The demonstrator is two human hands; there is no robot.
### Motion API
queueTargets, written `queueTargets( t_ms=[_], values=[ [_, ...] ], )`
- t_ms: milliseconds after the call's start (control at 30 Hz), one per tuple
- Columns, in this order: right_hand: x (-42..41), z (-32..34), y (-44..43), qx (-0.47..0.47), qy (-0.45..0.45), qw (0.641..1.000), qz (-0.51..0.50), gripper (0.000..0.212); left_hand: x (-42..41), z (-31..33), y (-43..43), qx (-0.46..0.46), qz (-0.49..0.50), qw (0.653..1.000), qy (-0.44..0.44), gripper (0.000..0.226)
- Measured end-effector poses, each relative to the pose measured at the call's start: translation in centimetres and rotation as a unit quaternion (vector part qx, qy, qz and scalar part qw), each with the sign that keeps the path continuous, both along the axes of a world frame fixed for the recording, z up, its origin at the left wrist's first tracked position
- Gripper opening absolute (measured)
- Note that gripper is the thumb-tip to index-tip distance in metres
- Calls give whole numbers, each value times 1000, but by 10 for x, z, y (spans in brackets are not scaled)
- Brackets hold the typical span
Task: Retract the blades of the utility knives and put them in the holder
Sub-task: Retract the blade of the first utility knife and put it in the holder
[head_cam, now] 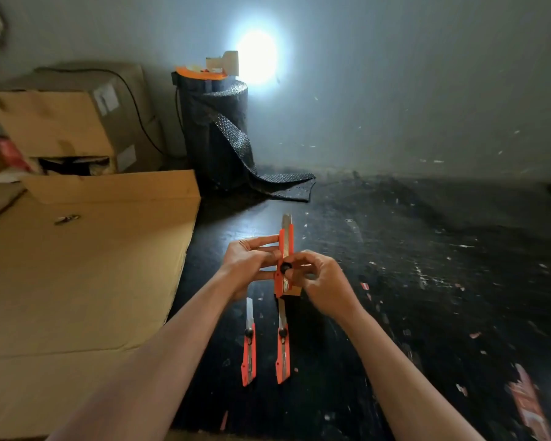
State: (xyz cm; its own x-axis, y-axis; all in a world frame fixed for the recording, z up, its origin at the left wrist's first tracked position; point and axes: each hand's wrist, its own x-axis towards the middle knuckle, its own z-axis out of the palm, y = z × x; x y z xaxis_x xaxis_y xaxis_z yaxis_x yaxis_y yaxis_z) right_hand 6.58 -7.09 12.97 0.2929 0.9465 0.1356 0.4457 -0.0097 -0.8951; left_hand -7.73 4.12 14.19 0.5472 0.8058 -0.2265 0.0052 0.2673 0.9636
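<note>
Both hands are gripping one orange utility knife [284, 259] above the dark worktop [427, 281]: the left hand [252, 262] is clamping the handle from its side, fingers closed around the body to steady it, while the right hand [318, 278] is pinching the black locking knob [286, 267] between thumb and fingertips, probably to loosen it so the blade can slide back. Its blade [287, 221] is sticking out of the top, pointing away from the person, so it is not yet retracted.

Nearest the person, two more orange knives are lying on the worktop side by side, well apart from each other: the left knife [248, 354] and the right knife [282, 351], both with blades extended away from the body, seemingly waiting their turn. Just beyond them, partly hidden under the held knife, a small tan block [295, 291] is sitting, perhaps the holder, though I cannot tell.

Flattened cardboard [77, 281] is covering the worktop's left side. Farther back, a black textured roll [215, 135] is standing against the wall.
</note>
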Motion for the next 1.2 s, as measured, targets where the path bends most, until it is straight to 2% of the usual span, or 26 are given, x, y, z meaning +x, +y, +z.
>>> queueTargets(
  t_ms=[267,433,600,767,933,1100,1200],
  values=[
    [-6,-11,-12,2,-25,999,-27,23,6,-2,-5,52,32,998,19,35],
    [-3,-6,-14,5,-66,998,-17,36,11,1,-8,79,37,996,17,36],
    [-3,-2,-13,8,-87,995,-54,20,15,2,-10,78,36,996,6,38],
    [-4,-1,-15,37,-83,995,-37,33,16,5,-10,84,32,996,-3,39],
    [-5,0,-12,16,-62,996,-69,22,17,7,-10,84,32,996,-4,38],
    [-1,-3,-12,36,-83,996,-24,36,17,7,-8,91,38,995,-1,41],
    [1,-4,-11,22,-97,995,-29,31,18,6,-7,90,41,995,-2,40]
  ],
)
